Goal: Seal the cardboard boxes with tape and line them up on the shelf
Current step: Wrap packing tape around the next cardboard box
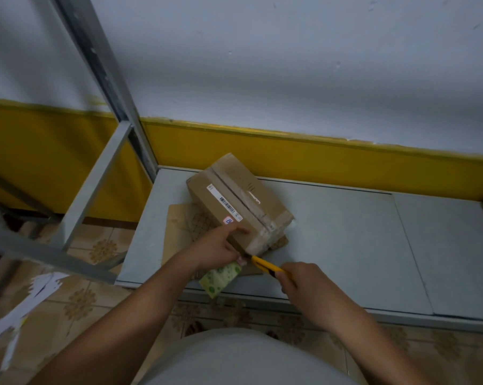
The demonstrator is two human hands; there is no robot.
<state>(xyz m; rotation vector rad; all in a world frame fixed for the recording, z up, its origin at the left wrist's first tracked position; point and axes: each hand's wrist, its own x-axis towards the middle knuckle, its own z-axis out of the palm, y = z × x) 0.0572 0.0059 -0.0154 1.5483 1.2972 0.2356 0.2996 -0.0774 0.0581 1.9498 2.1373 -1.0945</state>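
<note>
A brown cardboard box [239, 202] lies on the grey shelf [345, 240], with clear tape along its top seam and down its near end, and a barcode label on its side. My left hand [216, 247] presses its index finger on the box's near top edge while its other fingers hold a green-patterned tape roll [220, 277] under the hand. My right hand [301, 280] grips a yellow utility knife [265, 265], whose tip sits at the box's near lower corner, between the box and the roll.
Flat pieces of cardboard [179, 232] lie under the box. A grey metal shelf frame [95, 176] rises at the left. Torn white paper [21, 309] lies on the tiled floor at the lower left. The wall behind is yellow below, white above.
</note>
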